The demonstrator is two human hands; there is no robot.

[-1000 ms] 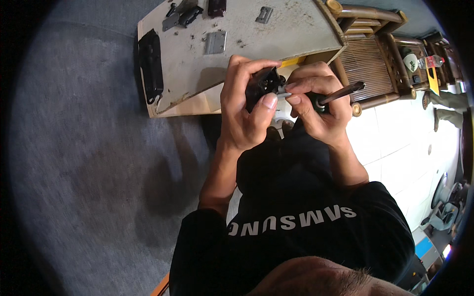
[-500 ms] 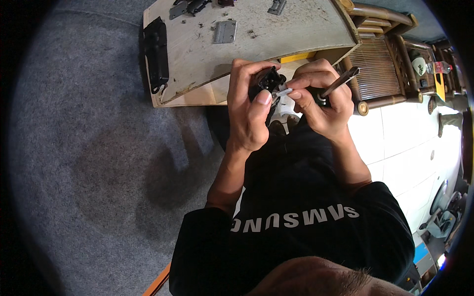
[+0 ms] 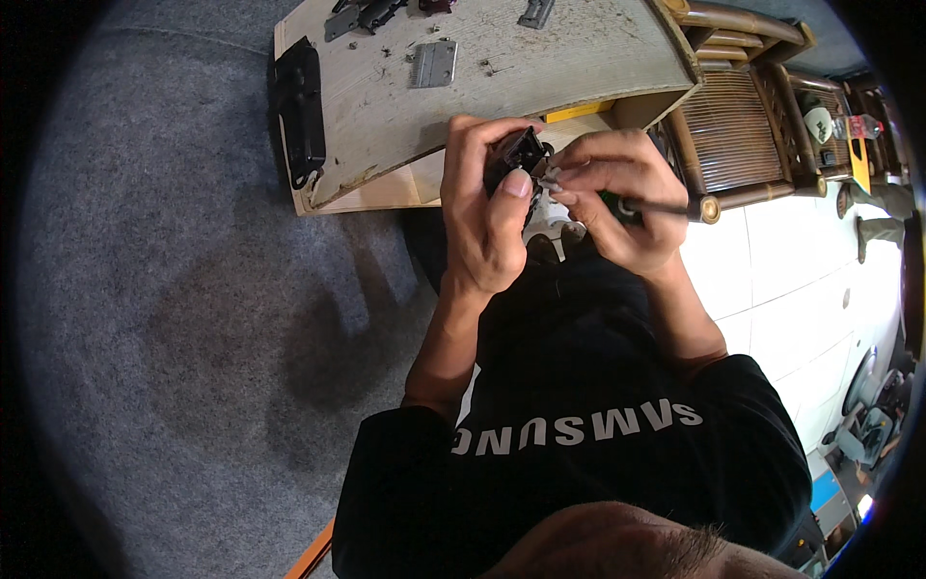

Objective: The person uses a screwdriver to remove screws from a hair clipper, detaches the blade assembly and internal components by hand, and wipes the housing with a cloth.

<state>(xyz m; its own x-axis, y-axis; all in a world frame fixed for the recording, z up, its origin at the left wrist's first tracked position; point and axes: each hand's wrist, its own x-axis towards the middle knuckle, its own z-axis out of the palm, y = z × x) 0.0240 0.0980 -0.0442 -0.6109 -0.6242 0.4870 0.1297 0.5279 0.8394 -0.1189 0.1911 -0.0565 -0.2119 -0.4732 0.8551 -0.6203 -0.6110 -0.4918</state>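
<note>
Left hand: the left hand is closed around a dark housing, thumb pressed near its open end.
Right hand: the right hand pinches a small pale piece between thumb and fingertips, while a long-shafted tool is tucked in the same hand, its shaft blurred and pointing right.
Housing: held up in front of the near edge of the desk, its open end turned toward the right hand; the pale piece is right at that end, though whether they touch is unclear.
Separate parts: on the desk's far side lie a toothed metal plate, a grey metal part and dark pieces; a long black shell lies along the left edge.
Progress: the housing looks partly disassembled, with several parts apart from it. The small piece seems unfinished business; whether it is coming off or going on, I cannot tell.
Right side: a bamboo chair stands beside the desk.
</note>
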